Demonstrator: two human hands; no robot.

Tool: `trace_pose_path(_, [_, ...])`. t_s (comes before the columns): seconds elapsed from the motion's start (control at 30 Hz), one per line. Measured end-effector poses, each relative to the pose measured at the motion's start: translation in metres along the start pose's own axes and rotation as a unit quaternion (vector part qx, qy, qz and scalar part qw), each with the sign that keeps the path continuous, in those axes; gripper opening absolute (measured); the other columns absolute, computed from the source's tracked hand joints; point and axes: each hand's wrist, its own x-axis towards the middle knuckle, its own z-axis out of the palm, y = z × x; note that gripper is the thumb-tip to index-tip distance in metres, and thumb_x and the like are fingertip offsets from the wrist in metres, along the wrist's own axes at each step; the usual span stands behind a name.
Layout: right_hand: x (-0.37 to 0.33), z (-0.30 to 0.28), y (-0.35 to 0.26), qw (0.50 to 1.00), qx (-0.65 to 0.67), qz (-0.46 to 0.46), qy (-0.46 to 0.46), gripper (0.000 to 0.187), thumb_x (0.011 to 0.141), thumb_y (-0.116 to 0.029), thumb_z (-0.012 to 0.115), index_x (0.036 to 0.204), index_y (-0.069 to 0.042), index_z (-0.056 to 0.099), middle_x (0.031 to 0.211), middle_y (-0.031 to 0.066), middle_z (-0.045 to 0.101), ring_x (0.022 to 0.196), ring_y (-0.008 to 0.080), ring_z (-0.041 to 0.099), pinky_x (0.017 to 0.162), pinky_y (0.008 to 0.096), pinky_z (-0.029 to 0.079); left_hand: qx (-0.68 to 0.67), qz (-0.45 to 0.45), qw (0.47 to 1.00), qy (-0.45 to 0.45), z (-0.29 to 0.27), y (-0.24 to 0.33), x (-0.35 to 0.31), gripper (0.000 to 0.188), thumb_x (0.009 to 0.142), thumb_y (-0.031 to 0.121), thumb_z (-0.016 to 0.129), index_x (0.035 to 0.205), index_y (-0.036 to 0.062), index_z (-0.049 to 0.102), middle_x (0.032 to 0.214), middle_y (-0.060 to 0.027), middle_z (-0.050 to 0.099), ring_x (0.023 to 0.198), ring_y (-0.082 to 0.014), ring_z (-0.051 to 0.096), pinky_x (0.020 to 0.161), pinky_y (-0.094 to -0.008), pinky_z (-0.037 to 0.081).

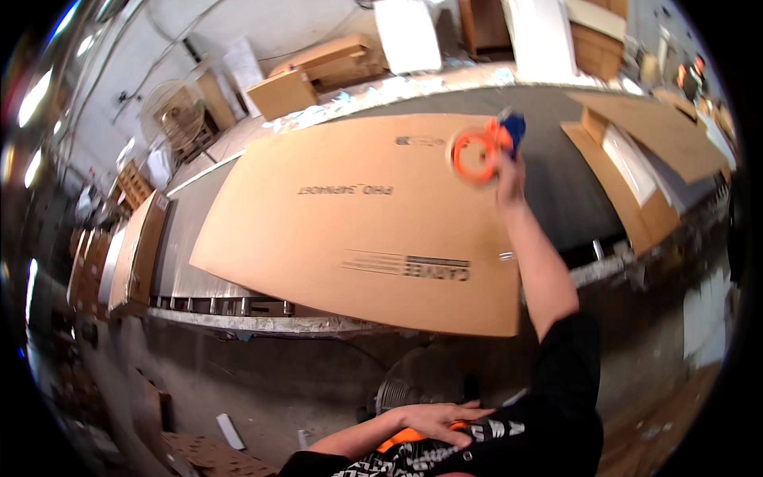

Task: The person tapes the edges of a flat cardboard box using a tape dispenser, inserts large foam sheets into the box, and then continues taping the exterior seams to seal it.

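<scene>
A large flat brown cardboard box (318, 226) lies slantwise on a dark conveyor belt, its near edge overhanging the front rail. My right hand (511, 179) is stretched out over the box's far right corner. Its fingers are closed round an orange and blue tape dispenser (501, 139) with a tape roll on it. Whether the dispenser touches the cardboard, I cannot tell. My left hand (441, 420) rests against the front of my black shirt, fingers extended, with nothing in it. An orange patch shows just under that hand.
An open carton (636, 199) with white pieces inside stands on the belt at right. Upright cartons (137, 254) stand at the left end. Beyond are a fan (173, 119), more cartons (284, 94) and white panels (407, 36). Another person (694, 75) is at far right.
</scene>
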Motion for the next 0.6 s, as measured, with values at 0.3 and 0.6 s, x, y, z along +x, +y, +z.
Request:
trace_pose_path(0.3, [-0.272, -0.004, 0.075, 0.962, -0.219, -0.104, 0.126, 0.053, 0.075, -0.017, 0.071, 0.123, 0.001, 0.057, 0.111, 0.0074, 0.062, 0.103, 0.0188, 0.061, 0.093, 0.0332, 0.048, -0.127, 0.035, 0.424, 0.896, -0.108, -0.175, -0.385, 0.033, 0.092, 0.030, 0.067, 0.120, 0.0140, 0.059, 0.103, 0.0040, 0.061, 0.092, -0.0082, 0.056, 0.077, -0.0261, 0.046])
trace_pose_path(0.6, [-0.237, 0.027, 0.079, 0.738, -0.503, -0.313, 0.323, 0.082, 0.079, -0.048, 0.070, 0.138, 0.002, 0.045, 0.123, 0.0220, 0.059, 0.105, 0.0411, 0.062, 0.090, 0.0455, 0.051, -0.272, 0.138, 0.530, 0.791, -0.265, -0.221, -0.583, 0.077, 0.096, 0.059, 0.054, 0.149, 0.0052, 0.043, 0.145, -0.0127, 0.053, 0.129, -0.0302, 0.054, 0.105, -0.0444, 0.047])
